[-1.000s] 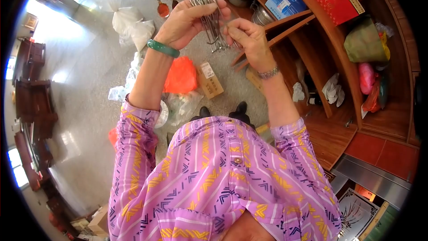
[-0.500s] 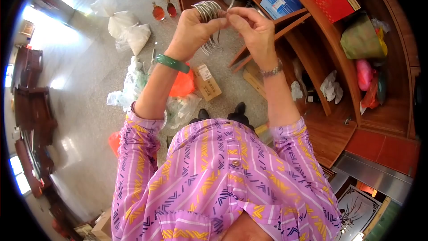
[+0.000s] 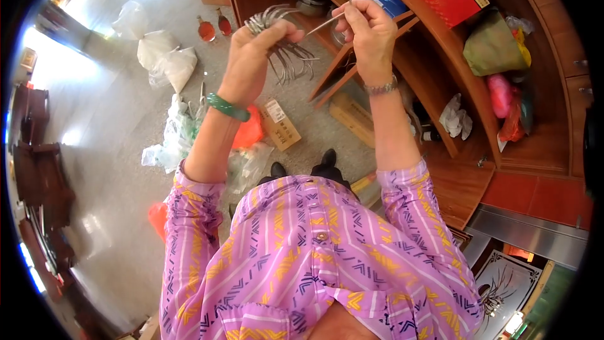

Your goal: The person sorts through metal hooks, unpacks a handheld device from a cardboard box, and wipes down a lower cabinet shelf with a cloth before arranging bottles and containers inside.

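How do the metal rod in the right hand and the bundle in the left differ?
The metal rod is a single piece, while the bundle holds many. The right hand pinches the rod at its fingertips; the left hand grips the bundle, whose ends fan out above and below. Both are thin, grey and shiny, with bends.
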Tool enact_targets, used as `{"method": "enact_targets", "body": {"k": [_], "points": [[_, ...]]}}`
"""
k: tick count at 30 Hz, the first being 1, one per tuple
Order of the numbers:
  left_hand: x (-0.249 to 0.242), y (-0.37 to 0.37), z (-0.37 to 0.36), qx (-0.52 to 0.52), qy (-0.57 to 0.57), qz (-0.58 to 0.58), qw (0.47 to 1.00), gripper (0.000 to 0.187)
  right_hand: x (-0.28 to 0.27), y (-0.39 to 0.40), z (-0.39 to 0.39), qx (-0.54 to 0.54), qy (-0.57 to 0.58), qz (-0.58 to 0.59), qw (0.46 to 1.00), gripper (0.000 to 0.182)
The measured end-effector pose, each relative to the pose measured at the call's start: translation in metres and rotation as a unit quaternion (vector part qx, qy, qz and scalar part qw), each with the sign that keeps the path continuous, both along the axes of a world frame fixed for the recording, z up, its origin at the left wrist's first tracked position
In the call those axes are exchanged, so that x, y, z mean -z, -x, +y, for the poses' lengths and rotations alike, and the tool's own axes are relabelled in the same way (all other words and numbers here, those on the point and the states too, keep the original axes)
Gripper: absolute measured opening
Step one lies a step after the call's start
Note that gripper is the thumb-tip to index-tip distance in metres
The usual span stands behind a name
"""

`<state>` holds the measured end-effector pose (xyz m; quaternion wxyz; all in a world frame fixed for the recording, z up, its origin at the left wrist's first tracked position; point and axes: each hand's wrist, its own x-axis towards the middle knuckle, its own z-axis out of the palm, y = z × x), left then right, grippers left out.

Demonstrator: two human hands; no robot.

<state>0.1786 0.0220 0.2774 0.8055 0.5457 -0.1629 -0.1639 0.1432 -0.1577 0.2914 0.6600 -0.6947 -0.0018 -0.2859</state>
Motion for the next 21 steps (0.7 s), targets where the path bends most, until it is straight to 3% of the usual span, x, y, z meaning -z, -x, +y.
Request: {"method": "enact_targets", "body": {"k": [6,8,14,21], "points": [[0.002,-0.021,0.015,0.162,0.183,0.108,0.964,0.019,0.0,-0.004,-0.011,-0.012,-0.086,0.015,0.996,0.013],[0.004,-0.022,0.015,0.213,0.305,0.173,0.912,0.019,-0.001,-0.002,-0.01,-0.025,-0.096,0.017,0.995,0.013],[0.015,-0.027,0.016,0.179,0.298,0.221,0.911,0.024,-0.002,-0.001,-0.007,-0.088,-0.132,0.0,0.987,0.013],[0.007,-0.027,0.015,0.162,0.234,0.18,0.942,0.037,-0.013,0.003,0.005,-0.048,-0.045,-0.06,0.996,0.007]]}}
